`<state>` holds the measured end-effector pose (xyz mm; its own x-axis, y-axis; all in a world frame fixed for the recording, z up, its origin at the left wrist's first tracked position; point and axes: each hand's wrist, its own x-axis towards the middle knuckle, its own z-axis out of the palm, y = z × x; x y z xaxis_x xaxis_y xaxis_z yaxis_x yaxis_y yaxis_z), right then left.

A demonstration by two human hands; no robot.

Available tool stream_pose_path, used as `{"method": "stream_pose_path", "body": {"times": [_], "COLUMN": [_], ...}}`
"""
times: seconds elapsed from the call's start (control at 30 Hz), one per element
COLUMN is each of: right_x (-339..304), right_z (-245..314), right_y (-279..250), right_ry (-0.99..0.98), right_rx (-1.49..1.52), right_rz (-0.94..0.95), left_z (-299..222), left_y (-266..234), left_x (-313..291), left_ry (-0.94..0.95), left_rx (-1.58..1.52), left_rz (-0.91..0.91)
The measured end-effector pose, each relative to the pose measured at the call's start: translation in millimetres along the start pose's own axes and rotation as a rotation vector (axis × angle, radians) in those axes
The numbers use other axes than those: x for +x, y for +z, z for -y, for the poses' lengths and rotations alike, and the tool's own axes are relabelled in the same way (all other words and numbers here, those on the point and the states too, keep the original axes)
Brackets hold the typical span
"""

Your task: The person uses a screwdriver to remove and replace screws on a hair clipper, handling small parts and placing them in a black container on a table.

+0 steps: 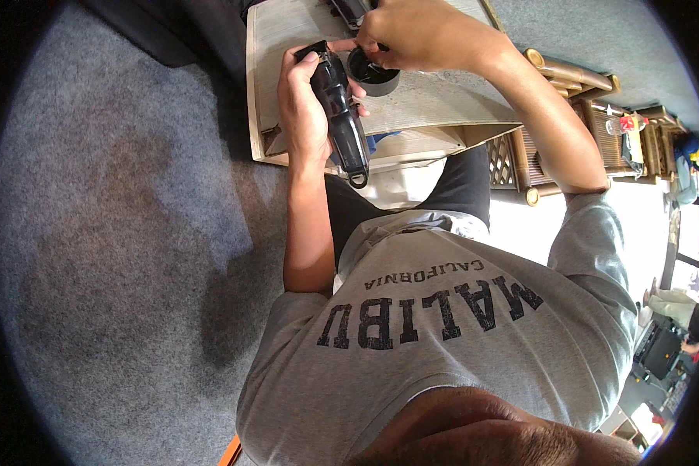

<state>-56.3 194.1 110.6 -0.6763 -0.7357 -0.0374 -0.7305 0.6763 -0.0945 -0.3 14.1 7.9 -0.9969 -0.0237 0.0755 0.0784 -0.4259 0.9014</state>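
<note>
While left hand (307, 105) grasps black hair clipper (342, 109) over near edge of pale wooden table (443, 97), blade end at top, right hand (412, 35) bends over round black dish (374, 84); cannot tell whether its fingers grip anything. Second dark device (351, 12) beside right hand, partly cut off. Gray T-shirt (443, 369): two curved lines of dark block capitals (408, 320), upside down.

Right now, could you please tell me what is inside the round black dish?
Inside the round black dish, dark, shiny shapes show, too unclear to identify. The right hand covers part of its far side, so anything beneath is hidden.
</note>
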Motion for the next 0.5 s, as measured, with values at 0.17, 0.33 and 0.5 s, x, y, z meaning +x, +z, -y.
{"method": "stream_pose_path", "body": {"times": [0.17,0.33,0.5], "right_x": [11.1,9.1,10.5], "right_z": [-2.0,4.5,3.4], "right_y": [28.4,46.4,45.4], "right_ry": [-0.008,-0.075,-0.102], "right_rx": [-0.079,-0.247,-0.219], "right_rz": [-0.014,-0.241,-0.224], "left_z": [0.4,2.5,1.8], "left_y": [-2.2,-4.2,-2.8], "left_x": [0.1,0.4,0.8], "left_ry": [-0.011,-0.023,-0.02], "left_rx": [0.016,0.02,0.024], "left_rz": [0.006,0.0,-0.007]}}
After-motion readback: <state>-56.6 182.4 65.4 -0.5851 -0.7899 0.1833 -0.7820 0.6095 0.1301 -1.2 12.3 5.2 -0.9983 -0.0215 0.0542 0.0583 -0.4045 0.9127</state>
